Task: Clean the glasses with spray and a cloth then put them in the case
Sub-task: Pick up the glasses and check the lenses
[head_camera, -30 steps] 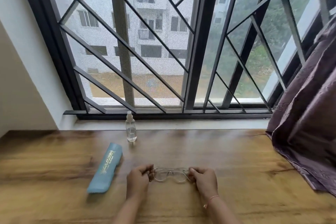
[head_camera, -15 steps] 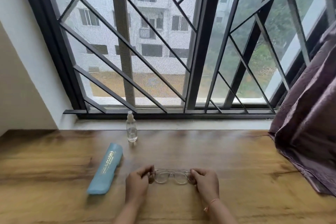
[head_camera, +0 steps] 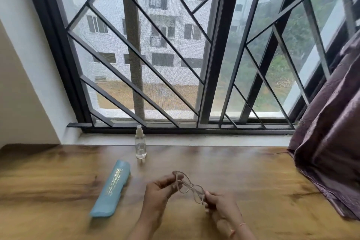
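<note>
**Holding the glasses (head_camera: 188, 186) slantwise between both hands**

The glasses are sitting in the middle of the near worktop (head_camera: 263, 181), apparently lifted off it. Their long axis is running from far-left down to near-right. The left hand (head_camera: 157, 193) is pinching the far-left end with curled fingers. The right hand (head_camera: 220, 206) is gripping the near-right end in the same way. Neither hand is free.

The spray (head_camera: 140, 145) is standing upright beyond the glasses and to their left, by the sill. It is well apart from both hands, though the left hand is nearer. The case (head_camera: 112, 184) is lying shut, left of the left hand, with its length angled toward the spray. No cloth is showing.

Judging from this, cleaning is not yet under way. Reaching for the spray would probably mean the left hand letting go while the right hand is keeping the frame.
</note>
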